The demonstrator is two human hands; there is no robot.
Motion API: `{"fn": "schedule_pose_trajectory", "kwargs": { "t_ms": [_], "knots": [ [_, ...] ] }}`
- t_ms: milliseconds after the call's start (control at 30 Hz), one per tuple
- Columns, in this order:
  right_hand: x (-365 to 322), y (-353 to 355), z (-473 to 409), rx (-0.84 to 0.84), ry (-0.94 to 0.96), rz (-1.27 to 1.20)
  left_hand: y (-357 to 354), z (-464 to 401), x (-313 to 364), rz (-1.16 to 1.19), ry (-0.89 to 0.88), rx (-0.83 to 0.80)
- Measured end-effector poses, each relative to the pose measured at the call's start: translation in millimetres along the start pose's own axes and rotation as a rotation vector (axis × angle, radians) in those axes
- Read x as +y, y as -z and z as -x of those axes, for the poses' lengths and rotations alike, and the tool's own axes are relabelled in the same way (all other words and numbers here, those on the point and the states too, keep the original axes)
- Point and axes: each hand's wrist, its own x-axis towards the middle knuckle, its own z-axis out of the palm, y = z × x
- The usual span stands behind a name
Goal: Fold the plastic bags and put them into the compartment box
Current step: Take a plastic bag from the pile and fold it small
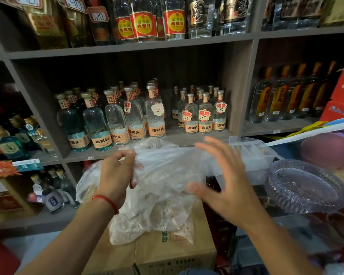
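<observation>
Nearest the camera, two bare forearms reach forward over a cardboard box (173,253) that stands on the floor, its top partly covered by crumpled clear plastic. The left hand (115,175) wears a red string (105,201) at the wrist and grips the left end of a clear plastic bag (167,167), fingers and thumb curled round a gathered bunch of the film. The right hand (222,185) is spread wide with its fingers straight and apart, held at the right end of the same bag (it is motion-blurred, so whether the fingertips actually touch the film cannot be told). The bag is stretched between the two hands into a loose band, and more plastic hangs below it onto the box top. Just to the right, at the edge of a counter, sits a ribbed glass dish (306,187). Beyond the right hand lies the clear compartment box (252,153), its lid raised, resting by the shelf; its contents are too faint to make out. Farther back, a grey shelf unit (238,86) holds rows of clear liquor bottles (155,114) with orange labels and price tags, with taller bottles on the shelf above.
</observation>
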Motion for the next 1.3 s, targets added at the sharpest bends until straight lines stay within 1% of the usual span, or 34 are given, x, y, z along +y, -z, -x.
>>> {"fn": "schedule_pose_trajectory", "kwargs": {
  "t_ms": [33,67,133,233,267,300,333,367,400,433,467,500,533,600,667,767,867,933,967,1033,1100,1167,1200,1233,1300],
  "knots": [
    [-3,-8,1,-0.091,0.03,0.04,-4,0,-2,0.019,0.038,-0.007],
    [-3,-16,1,-0.125,0.051,0.099,-6,1,-5,0.031,0.077,-0.024],
    [3,-26,-4,-0.064,0.047,0.173,-7,4,-8,0.024,0.136,-0.068],
    [16,-21,-11,0.045,-0.104,0.026,-2,10,-5,-0.059,0.143,-0.115],
    [20,-18,-12,0.061,-0.137,-0.009,2,15,-3,-0.14,0.085,-0.106],
    [23,-15,-11,0.06,-0.161,-0.031,6,21,-2,-0.276,-0.043,-0.091],
    [26,-14,-10,0.048,-0.177,-0.051,12,29,0,-0.43,-0.226,-0.102],
    [28,-13,-9,0.028,-0.19,-0.073,15,38,4,-0.542,-0.412,-0.179],
    [28,-12,-8,0.005,-0.201,-0.095,14,49,9,-0.615,-0.554,-0.31],
    [28,-11,-8,-0.021,-0.211,-0.119,11,56,13,-0.669,-0.664,-0.441],
    [28,-10,-8,-0.042,-0.219,-0.141,6,58,13,-0.718,-0.764,-0.531],
    [28,-9,-8,-0.055,-0.219,-0.156,1,59,13,-0.751,-0.843,-0.559],
    [28,-8,-8,-0.058,-0.216,-0.162,-4,59,13,-0.753,-0.871,-0.531],
    [31,-6,-7,-0.041,-0.219,-0.163,-8,54,15,-0.677,-0.811,-0.406],
    [35,-2,-6,-0.005,-0.238,-0.166,-5,48,15,-0.611,-0.701,-0.33],
    [42,6,-6,0.053,-0.27,-0.204,-1,39,11,-0.482,-0.545,-0.285],
    [44,9,-4,0.073,-0.31,-0.249,-2,37,8,-0.32,-0.404,-0.229],
    [43,11,-2,0.081,-0.343,-0.291,-3,37,5,-0.277,-0.363,-0.193],
    [43,12,-2,0.08,-0.366,-0.35,-4,37,5,-0.261,-0.35,-0.178],
    [43,15,-1,0.034,-0.418,-0.512,-3,36,5,-0.206,-0.308,-0.149],
    [45,18,3,-0.081,-0.435,-0.596,-2,34,6,-0.162,-0.26,-0.133],
    [45,14,6,-0.182,-0.408,-0.572,-1,33,5,-0.125,-0.221,-0.131],
    [44,11,6,-0.187,-0.388,-0.534,0,33,5,-0.113,-0.207,-0.133],
    [44,6,5,-0.152,-0.369,-0.482,0,33,5,-0.104,-0.194,-0.139],
    [43,0,1,-0.016,-0.357,-0.371,1,33,3,-0.092,-0.171,-0.16]
  ]
}}
